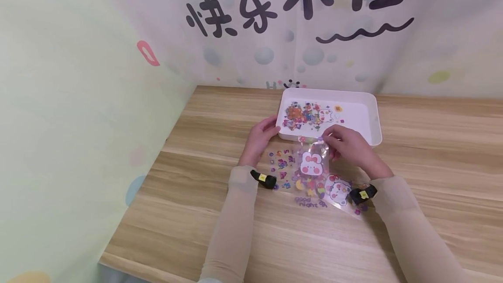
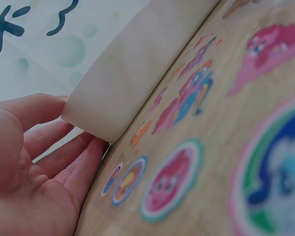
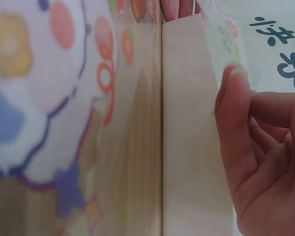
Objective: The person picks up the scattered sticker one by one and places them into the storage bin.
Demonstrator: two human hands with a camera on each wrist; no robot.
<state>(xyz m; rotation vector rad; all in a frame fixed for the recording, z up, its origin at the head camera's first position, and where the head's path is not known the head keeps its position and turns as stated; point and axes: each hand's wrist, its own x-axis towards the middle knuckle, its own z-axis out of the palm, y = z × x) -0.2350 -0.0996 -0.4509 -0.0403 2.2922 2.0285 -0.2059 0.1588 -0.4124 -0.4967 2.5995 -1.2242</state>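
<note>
A white plastic tray [image 1: 334, 136] stands at the back, its left part holding a pile of small colourful stickers [image 1: 304, 115]. My left hand [image 1: 262, 136] holds the tray's front left corner; in the left wrist view its thumb touches the rim and the fingers reach round the outer wall [image 2: 123, 73]. Over the tray's front edge, my right hand [image 1: 347, 145] pinches the top right corner of a clear sticker sheet [image 1: 311, 167] with a bunny face, between thumb and forefinger. The sheet hangs down from there.
On the table, a sticker sheet of small pony pictures [image 1: 282, 165] lies left of the hanging sheet, and a clear sheet with a white animal [image 1: 339, 191] lies to the right, partly under the right wrist's band. A printed curtain [image 1: 251, 60] rises behind the table.
</note>
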